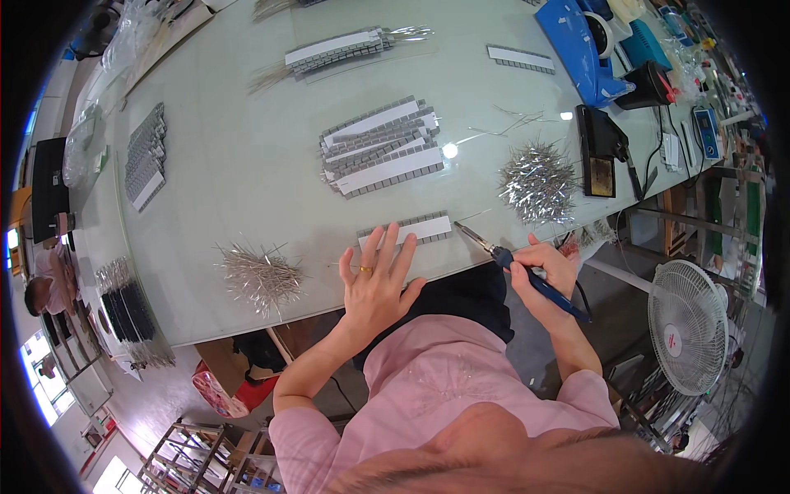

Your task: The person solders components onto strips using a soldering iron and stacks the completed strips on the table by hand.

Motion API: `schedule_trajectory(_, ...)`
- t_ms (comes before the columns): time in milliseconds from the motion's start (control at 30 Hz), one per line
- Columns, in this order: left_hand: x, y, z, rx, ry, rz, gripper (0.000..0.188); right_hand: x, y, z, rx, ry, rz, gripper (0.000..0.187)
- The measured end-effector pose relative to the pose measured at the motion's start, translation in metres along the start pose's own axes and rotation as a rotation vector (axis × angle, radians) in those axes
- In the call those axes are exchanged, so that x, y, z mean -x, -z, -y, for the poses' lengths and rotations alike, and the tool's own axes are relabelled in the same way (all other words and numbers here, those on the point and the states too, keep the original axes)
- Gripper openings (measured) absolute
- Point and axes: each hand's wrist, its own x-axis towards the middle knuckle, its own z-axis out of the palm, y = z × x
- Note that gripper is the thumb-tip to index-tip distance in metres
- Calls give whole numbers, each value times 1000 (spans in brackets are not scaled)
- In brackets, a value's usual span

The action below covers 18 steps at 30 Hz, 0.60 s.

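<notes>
My left hand [374, 284] lies flat with spread fingers, its fingertips on a grey-edged strip with a white face [430, 226] near the table's front edge. In my right hand [550, 276] is a soldering iron [539, 287] with a dark blue handle. The iron's metal tip points at the strip's right end; whether it touches cannot be made out. A thin wire runs out to the right from that end. Beyond the strip is a stack of similar strips [383, 148]. Piles of short silvery wires lie at left [259, 276] and right [539, 183].
A soldering iron stand [598, 152] stands at right, near a blue tape dispenser [580, 49]. Farther back lie a bundle of strips with wires [337, 51] and a single strip [521, 58]. More strips [146, 156] lie at left. A white fan [689, 328] stands beyond the table's right front.
</notes>
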Motion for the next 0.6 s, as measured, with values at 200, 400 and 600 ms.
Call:
schedule_trajectory(200, 1, 1, 1, -1, 0, -3, 63, 3, -7, 15, 213, 268, 22, 22)
schedule_trajectory(400, 15, 14, 8, 12, 60, -69, 63, 11, -5, 0, 100, 104, -49, 17)
schedule_trajectory(600, 35, 23, 29, -25, 134, -144, 61, 11, 4, 2, 27, -4, -104, 7)
